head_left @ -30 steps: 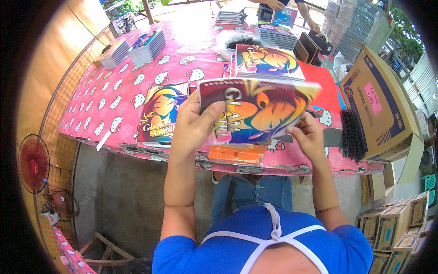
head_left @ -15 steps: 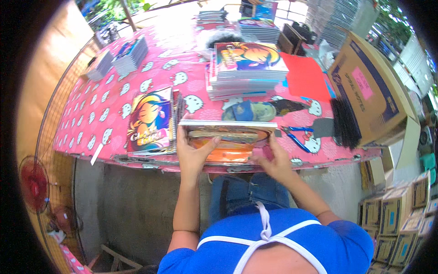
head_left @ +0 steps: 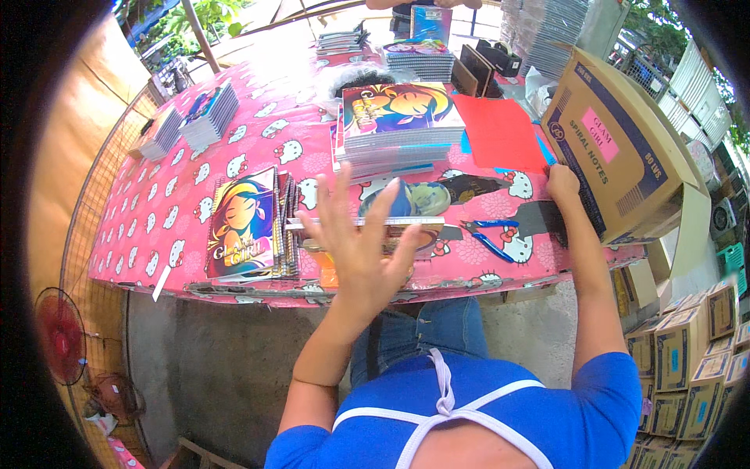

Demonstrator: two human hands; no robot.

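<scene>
My left hand (head_left: pixel 361 248) is raised near the table's front edge, fingers spread and holding nothing. Behind it a notebook-like block of pages (head_left: pixel 406 227) shows its pale edge, largely covered by the hand. Far to the right, my right hand (head_left: pixel 562 184) is closed beside the lower corner of a cardboard box (head_left: pixel 617 148), where black wire spirals (head_left: pixel 600 232) lie partly hidden by my forearm. Its fingertips are out of sight. Blue-handled pliers (head_left: pixel 494 237) lie between the two hands. Left of my left hand is a small stack of spiral notebooks (head_left: pixel 238 223) with an illustrated cover.
A tall stack of notebooks (head_left: pixel 398 129) stands mid-table, with red sheets (head_left: pixel 500 133) to its right. More notebook stacks (head_left: pixel 209 117) sit at the far left. Another person's hands (head_left: pixel 469 3) show at the far edge. Cardboard boxes (head_left: pixel 680 352) are piled at the lower right.
Both hands have let go of the block of pages. My right hand has moved right and forward to the box; my left has lifted and spread its fingers.
</scene>
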